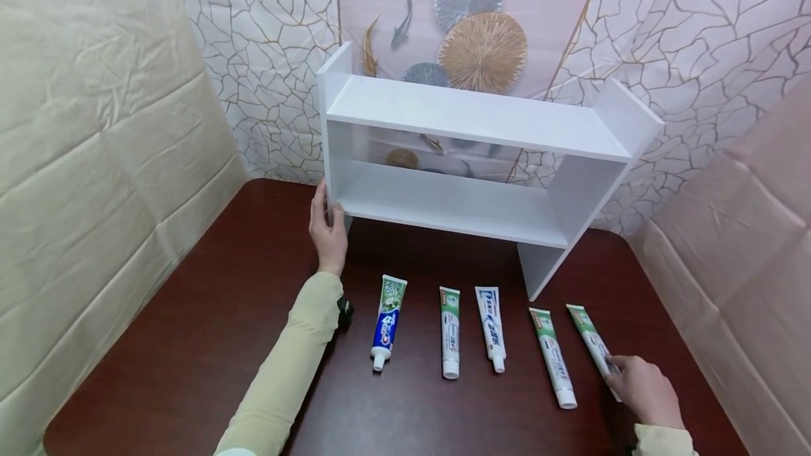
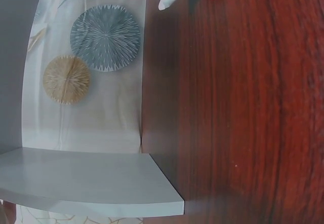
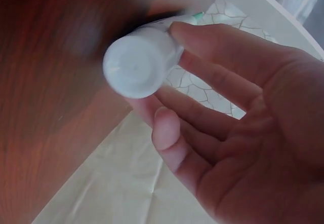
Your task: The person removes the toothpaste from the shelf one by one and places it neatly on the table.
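In the head view my left hand (image 1: 329,231) grips the lower left side panel of a white two-tier shelf (image 1: 456,201), thumb at its front edge and fingers along the outer face. Low on the right, my right hand (image 1: 646,389) pinches the rightmost toothpaste tube (image 1: 593,340), green-topped and white, near its cap end. Up close in the right wrist view, the tube's round white cap (image 3: 134,67) faces the camera, with thumb and fingers around the body behind it. The left hand lies almost wholly outside the left wrist view, which shows a shelf panel (image 2: 91,181).
Left to right on the dark red table (image 1: 190,343) lie a blue-green toothpaste tube (image 1: 388,322), a green-white tube (image 1: 450,333), a blue-white tube (image 1: 491,329) and another green-white tube (image 1: 553,357). Patterned cloth (image 1: 272,55) hangs behind the shelf; plain cloth flanks the table.
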Demonstrator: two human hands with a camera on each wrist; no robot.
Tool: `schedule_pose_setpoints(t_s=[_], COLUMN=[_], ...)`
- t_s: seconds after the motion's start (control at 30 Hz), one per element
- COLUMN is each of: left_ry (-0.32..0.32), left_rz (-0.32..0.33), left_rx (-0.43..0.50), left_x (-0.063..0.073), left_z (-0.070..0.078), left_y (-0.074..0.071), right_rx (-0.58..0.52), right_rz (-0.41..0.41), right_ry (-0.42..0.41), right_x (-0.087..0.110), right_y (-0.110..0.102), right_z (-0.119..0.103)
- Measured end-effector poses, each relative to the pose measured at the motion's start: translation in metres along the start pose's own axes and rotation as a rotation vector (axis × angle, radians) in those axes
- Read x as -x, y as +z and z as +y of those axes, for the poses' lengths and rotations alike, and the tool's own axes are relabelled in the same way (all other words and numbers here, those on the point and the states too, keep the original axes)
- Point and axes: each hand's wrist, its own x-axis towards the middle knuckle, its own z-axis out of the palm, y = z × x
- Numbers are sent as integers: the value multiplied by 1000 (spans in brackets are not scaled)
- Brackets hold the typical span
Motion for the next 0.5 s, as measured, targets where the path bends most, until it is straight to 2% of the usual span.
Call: schedule_pose_setpoints(t_s=[0.2,0.5], left_ry=[-23,-7], left_rz=[-10,-6], left_rx=[7,18], left_x=[2,1], left_z=[0,0], left_y=[-1,-1], right_rx=[-6,-25], right_rz=[43,3], right_ry=[-19,-6], right_x=[0,-4], right_y=[0,-2], right_z=[-1,-2])
